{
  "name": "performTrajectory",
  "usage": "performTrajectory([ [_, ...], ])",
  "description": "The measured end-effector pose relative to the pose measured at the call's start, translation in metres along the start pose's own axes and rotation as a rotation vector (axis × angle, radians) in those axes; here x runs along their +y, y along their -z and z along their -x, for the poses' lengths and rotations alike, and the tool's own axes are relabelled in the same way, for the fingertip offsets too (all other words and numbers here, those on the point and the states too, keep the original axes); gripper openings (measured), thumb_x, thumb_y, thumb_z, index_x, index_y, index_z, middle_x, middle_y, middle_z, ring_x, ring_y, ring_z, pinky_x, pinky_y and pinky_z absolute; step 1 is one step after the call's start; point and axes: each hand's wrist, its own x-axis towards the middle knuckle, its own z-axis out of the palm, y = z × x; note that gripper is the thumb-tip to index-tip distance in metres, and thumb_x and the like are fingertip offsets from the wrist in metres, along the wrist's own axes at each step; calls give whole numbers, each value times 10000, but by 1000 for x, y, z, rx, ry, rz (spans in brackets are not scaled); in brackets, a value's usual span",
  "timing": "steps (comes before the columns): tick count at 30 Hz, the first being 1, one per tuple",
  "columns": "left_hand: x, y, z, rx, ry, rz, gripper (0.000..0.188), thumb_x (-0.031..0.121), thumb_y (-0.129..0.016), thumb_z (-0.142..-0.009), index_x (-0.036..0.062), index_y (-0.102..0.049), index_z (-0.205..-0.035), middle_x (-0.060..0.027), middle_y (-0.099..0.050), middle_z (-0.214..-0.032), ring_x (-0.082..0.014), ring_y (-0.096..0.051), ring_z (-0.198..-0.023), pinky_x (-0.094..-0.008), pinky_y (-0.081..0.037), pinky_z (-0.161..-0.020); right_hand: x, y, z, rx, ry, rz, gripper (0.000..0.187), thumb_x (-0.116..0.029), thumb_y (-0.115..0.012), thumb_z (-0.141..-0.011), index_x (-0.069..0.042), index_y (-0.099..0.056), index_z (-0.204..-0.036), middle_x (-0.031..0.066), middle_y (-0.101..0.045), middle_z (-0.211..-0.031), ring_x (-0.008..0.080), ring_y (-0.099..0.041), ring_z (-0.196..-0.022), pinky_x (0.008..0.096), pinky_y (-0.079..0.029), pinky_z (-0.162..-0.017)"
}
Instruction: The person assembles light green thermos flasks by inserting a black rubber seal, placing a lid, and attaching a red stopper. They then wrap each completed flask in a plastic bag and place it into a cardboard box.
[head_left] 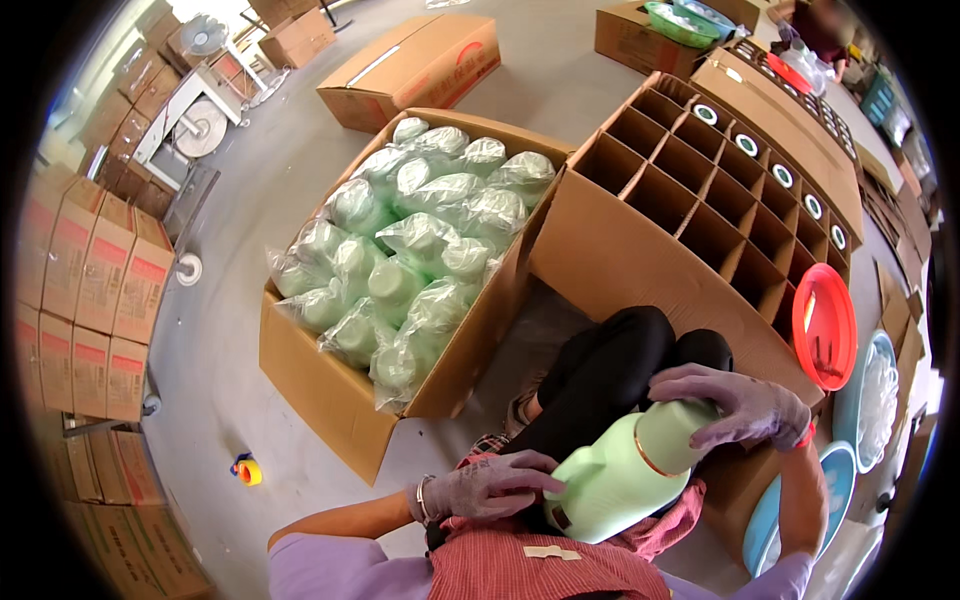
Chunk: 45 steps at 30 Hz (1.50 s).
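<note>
A pale green vacuum flask (625, 480) with a copper-coloured ring lies tilted across my lap, its cap (676, 432) up and to the right. My right hand (735, 402), in a purple-grey glove, is closed around that cap. At the flask's left side, my gloved left hand (490, 484) has its fingers on the handle; their tips are partly hidden there. Ahead of me, an open carton (330, 408) is filled with several green flasks (395, 285) in clear plastic bags.
Right of it stands a divided carton (640, 225), with white-ringed round items in its far cells. A red basin (838, 345) rests on its edge. Blue basins (845, 475) are at right. Stacked cartons (85, 270) line the left; a yellow tape roll (249, 473) lies on the floor.
</note>
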Motion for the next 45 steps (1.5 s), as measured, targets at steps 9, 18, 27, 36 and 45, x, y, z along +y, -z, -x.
performTrajectory([
  [9, -37, 134, -24, 314, 351, 218, 330, 256, -586, -1006, 18, -663, -1221, -76, -663, -1254, -143, -583, -1176, -302, -442, -1031, -8, 5, -21, 300, 7, 136, 616, -366, -781, -764, -61, -607, -1270, 174, -567, -1265, 341, -526, -1199, 419, -410, -1051],
  [18, -238, 456, 42, 1031, 1373, -983, 413, 492, -564, -893, 370, -633, -1281, -138, -286, -1580, -408, -228, -1453, -592, -224, -1149, 21, 18, -44, 538, -107, -20, 748, -629, -626, -873, 51, -622, -1183, 192, -633, -1125, 310, -626, -1084, 382, -481, -964],
  [27, -289, 491, 72, 1233, 1015, -685, 476, 324, -520, -978, 42, -561, -1360, -133, -541, -1408, -313, -492, -1316, -463, -356, -1116, 60, 41, -77, 720, -295, 10, 299, -56, -594, -786, 50, -650, -1061, 173, -654, -1031, 277, -643, -1003, 344, -499, -910],
  [36, -2, 382, -53, 1002, -463, 303, 489, 248, -420, -1032, -56, -448, -1414, -143, -556, -1372, -234, -578, -1214, -368, -467, -1050, 58, 56, -140, 683, 102, 564, 634, -210, -793, -747, -20, -539, -1296, 205, -521, -1319, 376, -526, -1201, 449, -439, -1014],
  [45, 74, 320, -142, 932, -435, 451, 635, 381, -408, -1046, -17, -263, -1520, -164, -423, -1484, -261, -465, -1344, -397, -409, -1111, 41, 69, -217, 1054, 424, 9, 770, -243, -829, -765, 16, -418, -1362, 221, -508, -1274, 371, -504, -1208, 375, -413, -1045],
])
